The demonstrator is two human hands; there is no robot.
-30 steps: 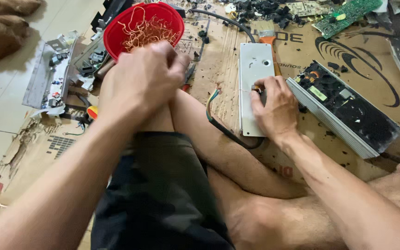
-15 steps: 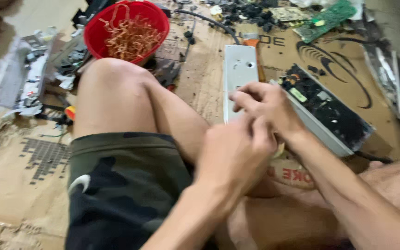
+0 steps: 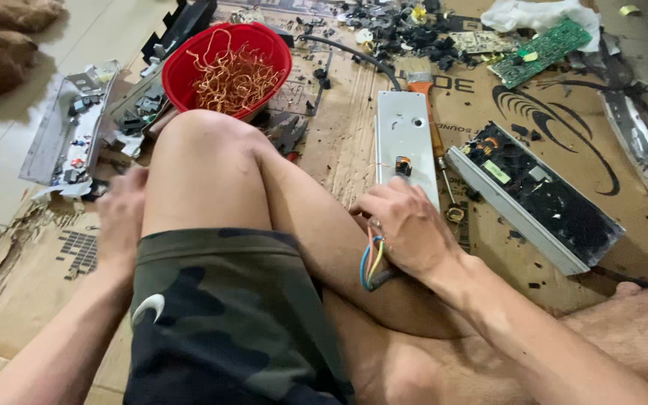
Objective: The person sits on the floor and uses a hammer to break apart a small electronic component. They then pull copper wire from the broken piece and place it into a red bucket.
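My right hand (image 3: 406, 229) rests against my shin and grips a short cable (image 3: 373, 266) whose blue, yellow and orange wires fan out below the palm. Just beyond its fingers lies a long grey metal plate (image 3: 404, 142) with a small socket on it. My left hand (image 3: 119, 217) is blurred, left of my raised knee, low over the cardboard (image 3: 46, 270), near scattered plastic parts; I cannot tell whether it holds anything.
A red bowl (image 3: 189, 60) of copper wire stands beyond my knee. A gutted black device in a grey frame (image 3: 538, 199) lies at right, an orange-handled tool (image 3: 429, 112) beside the plate. Green circuit boards (image 3: 541, 49) and black scraps fill the far edge.
My left hand has swung from beside the right hand back to the left of my knee. The right hand has dropped from the plate toward my shin, holding the cable.
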